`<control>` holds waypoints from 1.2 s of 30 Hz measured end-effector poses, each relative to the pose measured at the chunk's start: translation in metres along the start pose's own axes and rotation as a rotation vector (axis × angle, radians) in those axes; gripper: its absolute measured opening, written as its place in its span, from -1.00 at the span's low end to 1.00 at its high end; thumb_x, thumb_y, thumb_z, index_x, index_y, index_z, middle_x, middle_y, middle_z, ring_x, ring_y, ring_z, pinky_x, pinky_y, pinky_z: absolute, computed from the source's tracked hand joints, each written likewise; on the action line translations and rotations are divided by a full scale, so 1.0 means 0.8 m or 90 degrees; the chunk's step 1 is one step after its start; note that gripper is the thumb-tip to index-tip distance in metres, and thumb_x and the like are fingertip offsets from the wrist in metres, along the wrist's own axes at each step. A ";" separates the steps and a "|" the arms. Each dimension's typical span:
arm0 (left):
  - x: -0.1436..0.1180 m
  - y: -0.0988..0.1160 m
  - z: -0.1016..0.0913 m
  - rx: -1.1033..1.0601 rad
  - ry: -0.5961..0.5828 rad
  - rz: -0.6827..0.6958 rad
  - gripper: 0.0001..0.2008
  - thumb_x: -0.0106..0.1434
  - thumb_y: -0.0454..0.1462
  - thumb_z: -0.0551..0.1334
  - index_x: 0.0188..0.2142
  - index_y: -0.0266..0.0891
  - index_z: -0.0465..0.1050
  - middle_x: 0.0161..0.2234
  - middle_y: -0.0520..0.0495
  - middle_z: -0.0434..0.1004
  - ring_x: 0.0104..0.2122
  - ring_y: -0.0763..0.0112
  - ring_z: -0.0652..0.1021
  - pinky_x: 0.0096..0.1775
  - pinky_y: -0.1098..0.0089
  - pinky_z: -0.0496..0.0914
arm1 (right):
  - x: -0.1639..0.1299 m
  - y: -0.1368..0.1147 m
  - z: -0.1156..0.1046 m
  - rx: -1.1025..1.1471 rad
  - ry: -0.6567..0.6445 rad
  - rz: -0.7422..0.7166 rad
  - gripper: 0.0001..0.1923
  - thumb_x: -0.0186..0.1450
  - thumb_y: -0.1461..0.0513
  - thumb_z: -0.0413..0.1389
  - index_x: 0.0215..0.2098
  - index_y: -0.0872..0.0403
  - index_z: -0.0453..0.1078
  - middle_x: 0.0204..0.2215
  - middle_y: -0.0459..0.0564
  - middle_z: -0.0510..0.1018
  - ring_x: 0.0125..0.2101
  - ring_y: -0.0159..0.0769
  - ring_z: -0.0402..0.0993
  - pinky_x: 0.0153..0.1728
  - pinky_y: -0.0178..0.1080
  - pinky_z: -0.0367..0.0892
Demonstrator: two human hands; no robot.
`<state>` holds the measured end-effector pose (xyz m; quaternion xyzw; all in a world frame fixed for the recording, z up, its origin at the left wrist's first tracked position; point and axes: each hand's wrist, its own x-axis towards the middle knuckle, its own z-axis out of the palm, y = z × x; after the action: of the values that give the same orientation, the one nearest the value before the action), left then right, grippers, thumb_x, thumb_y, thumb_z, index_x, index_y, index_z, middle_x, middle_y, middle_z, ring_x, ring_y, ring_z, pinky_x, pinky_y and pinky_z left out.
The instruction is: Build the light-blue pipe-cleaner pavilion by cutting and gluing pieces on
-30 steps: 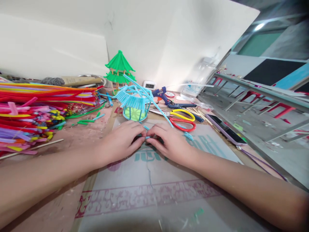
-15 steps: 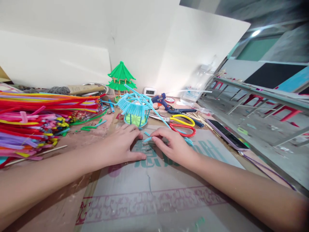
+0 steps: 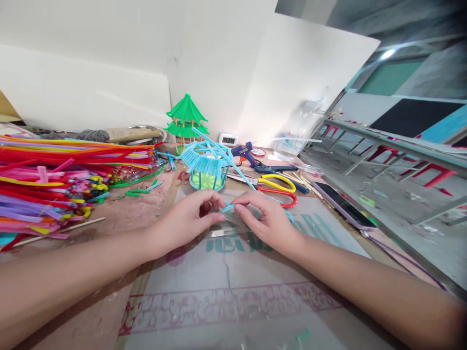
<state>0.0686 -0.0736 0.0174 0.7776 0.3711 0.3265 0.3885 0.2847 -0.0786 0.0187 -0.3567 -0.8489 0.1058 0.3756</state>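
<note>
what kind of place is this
Probably a craft worktable: a heap of coloured straws, a glue gun, scissors, and straw pavilion models. Both hands pinch a blue straw piece.

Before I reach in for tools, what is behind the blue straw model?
Behind the blue straw model stands a green straw pagoda, its base covered by the model. To its right sits a small white clock against the wall.
</note>
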 end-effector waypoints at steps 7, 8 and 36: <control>-0.002 0.005 -0.002 0.058 0.074 0.061 -0.88 0.27 -0.22 0.25 -0.32 -0.21 0.51 -0.32 0.02 0.53 -0.26 0.40 0.51 -0.23 0.40 0.36 | -0.002 -0.002 -0.001 -0.016 -0.020 -0.048 -0.89 0.38 0.25 0.06 -0.22 0.07 0.43 -0.36 -0.02 0.55 -0.29 -0.30 0.47 -0.21 -0.22 0.37; -0.002 0.005 -0.002 0.063 0.080 0.072 -0.89 0.28 -0.23 0.24 -0.31 -0.21 0.52 -0.32 0.02 0.54 -0.28 0.41 0.51 -0.24 0.41 0.36 | -0.002 -0.003 -0.001 -0.025 -0.022 -0.054 -0.89 0.38 0.25 0.06 -0.22 0.07 0.43 -0.36 -0.02 0.55 -0.28 -0.29 0.48 -0.20 -0.21 0.37; -0.005 0.011 0.004 0.022 0.031 0.026 -0.80 0.32 -0.19 0.19 -0.17 -0.20 0.55 -0.31 0.02 0.62 -0.35 0.42 0.54 -0.31 0.45 0.39 | 0.000 -0.010 -0.009 -0.137 0.031 -0.083 -0.86 0.37 0.31 0.03 -0.18 0.11 0.42 -0.34 -0.01 0.62 -0.35 -0.29 0.54 -0.29 -0.26 0.40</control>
<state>0.0720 -0.0814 0.0222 0.7834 0.3700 0.3465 0.3596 0.2855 -0.0850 0.0275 -0.3415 -0.8672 -0.0193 0.3619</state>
